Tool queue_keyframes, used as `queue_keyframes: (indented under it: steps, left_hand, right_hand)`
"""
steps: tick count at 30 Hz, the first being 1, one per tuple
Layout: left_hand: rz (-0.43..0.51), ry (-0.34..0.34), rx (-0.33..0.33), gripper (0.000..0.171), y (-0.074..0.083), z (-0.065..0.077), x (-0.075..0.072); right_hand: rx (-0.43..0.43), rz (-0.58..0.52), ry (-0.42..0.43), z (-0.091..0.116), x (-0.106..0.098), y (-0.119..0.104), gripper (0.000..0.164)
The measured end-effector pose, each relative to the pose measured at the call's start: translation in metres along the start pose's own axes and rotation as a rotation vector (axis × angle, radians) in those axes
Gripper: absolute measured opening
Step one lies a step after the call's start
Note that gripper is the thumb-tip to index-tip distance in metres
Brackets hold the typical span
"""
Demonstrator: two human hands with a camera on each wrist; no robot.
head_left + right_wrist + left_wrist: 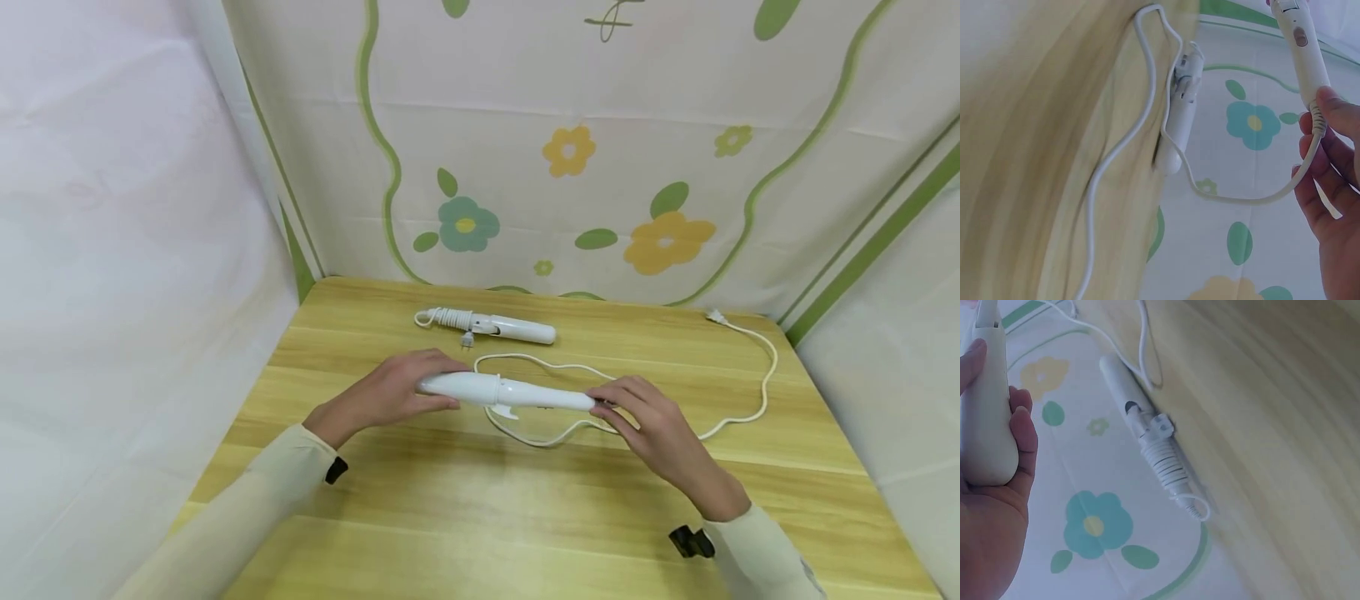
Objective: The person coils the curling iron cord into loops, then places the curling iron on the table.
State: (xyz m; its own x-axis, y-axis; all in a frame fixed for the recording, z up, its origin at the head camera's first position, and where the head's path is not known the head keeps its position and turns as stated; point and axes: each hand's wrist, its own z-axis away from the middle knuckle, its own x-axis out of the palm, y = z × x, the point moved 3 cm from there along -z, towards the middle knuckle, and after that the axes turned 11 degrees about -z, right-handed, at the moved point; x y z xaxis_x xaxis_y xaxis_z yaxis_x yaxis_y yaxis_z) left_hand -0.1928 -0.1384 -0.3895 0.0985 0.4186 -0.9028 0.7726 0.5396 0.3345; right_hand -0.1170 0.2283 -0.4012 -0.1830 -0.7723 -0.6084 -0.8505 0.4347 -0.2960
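Note:
A white curling iron (536, 395) is held level above the wooden table by both hands. Round its thick barrel end curls my left hand (390, 387), thumb on one side and fingers on the other in the left wrist view. My right hand (656, 425) pinches the handle's tail, where the ribbed cord sleeve (1318, 119) comes out. A small lever (504, 412) sticks out under the middle, and the right wrist view shows a greyish oval button (1300, 36) on the handle. The iron's white cord (767, 383) lies loosely looped over the table.
Behind the hands lies a second white curling iron (525, 329), its cord (453, 318) wound round the handle and its plug (467, 338) beside it. The loose cord's plug (715, 316) rests at the table's back right. A flowered cloth (517, 150) hangs behind the table (420, 517).

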Motion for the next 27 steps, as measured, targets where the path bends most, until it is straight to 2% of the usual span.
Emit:
queue_keyframes:
  steps: [6, 12, 15, 18, 19, 22, 27]
  left_hand:
    - [0.0, 0.041, 0.025, 0.05, -0.003, -0.006, -0.012]
    - [-0.01, 0.07, 0.035, 0.05, -0.006, -0.006, -0.019]
    - [0.005, 0.079, -0.015, 0.049, -0.012, -0.002, -0.021]
    - [0.034, 0.098, -0.094, 0.048, -0.019, 0.003, -0.024]
    - [0.044, 0.105, -0.118, 0.048, -0.021, 0.005, -0.025]
    - [0.058, 0.127, -0.161, 0.049, -0.024, 0.008, -0.025]
    - [0.047, 0.162, -0.173, 0.048, -0.027, 0.011, -0.023]
  right_hand:
    - [0.057, -0.026, -0.008, -0.008, -0.004, 0.005, 0.046]
    - [0.151, -0.072, -0.109, -0.007, -0.011, 0.017, 0.047]
    - [0.153, -0.064, -0.115, -0.003, -0.017, 0.026, 0.034]
    - [0.18, -0.05, -0.076, 0.003, -0.024, 0.033, 0.008]
    - [0.195, -0.046, -0.058, 0.005, -0.025, 0.035, 0.012]
    - [0.278, -0.084, -0.032, 0.009, -0.025, 0.04, 0.027]
    - [0.491, -0.186, -0.035, 0.014, -0.019, 0.047, 0.015]
